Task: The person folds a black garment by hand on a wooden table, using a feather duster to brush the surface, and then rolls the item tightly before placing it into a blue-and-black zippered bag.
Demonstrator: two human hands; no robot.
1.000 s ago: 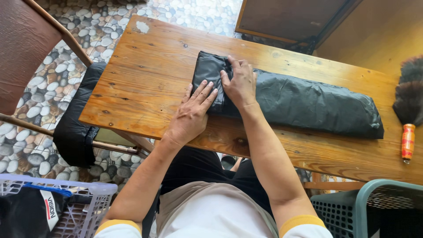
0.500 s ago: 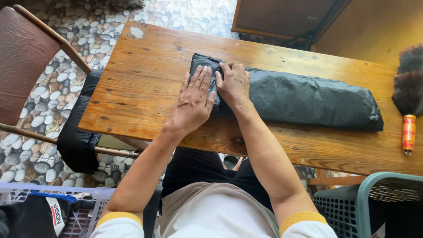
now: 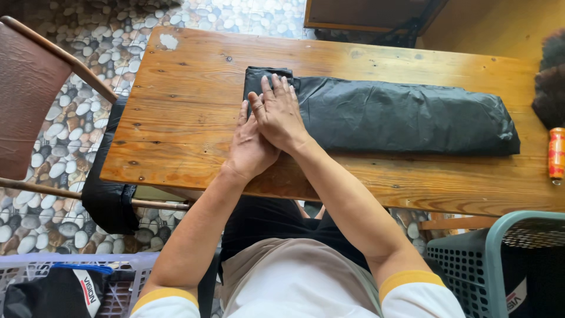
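Right hand point(image 3: 281, 112) flat, fingers together and stretched out, palm pressed down on the near-left end of a folded black plastic sheet point(image 3: 400, 116); nothing clamped, only weight bearing down. Left hand point(image 3: 250, 147) likewise flat and unclenched, tucked partly under and beside the right, heel on the bare wooden table point(image 3: 176, 112), fingertips reaching the sheet's edge. Stacked like that, probably to squeeze air out and hold the fold flat at this end. Sheet itself stretched out as a long, crinkled bundle, running away to the right of both hands across the middle of the tabletop.

Far to the right of the hands, at the table's edge, an orange handle point(image 3: 555, 154) below a dark feathery duster head point(image 3: 550, 82).

Below the right forearm, a teal perforated plastic basket point(image 3: 471, 259) on the floor, something dark inside with a pale label; contents otherwise hard to tell. Below the left elbow, a pale lilac crate point(image 3: 23, 272) holding dark fabric. Further left of the hands, a brown chair point(image 3: 29, 88) on the pebble floor point(image 3: 76, 23), with another black item point(image 3: 106, 197) hanging just beneath the table edge.
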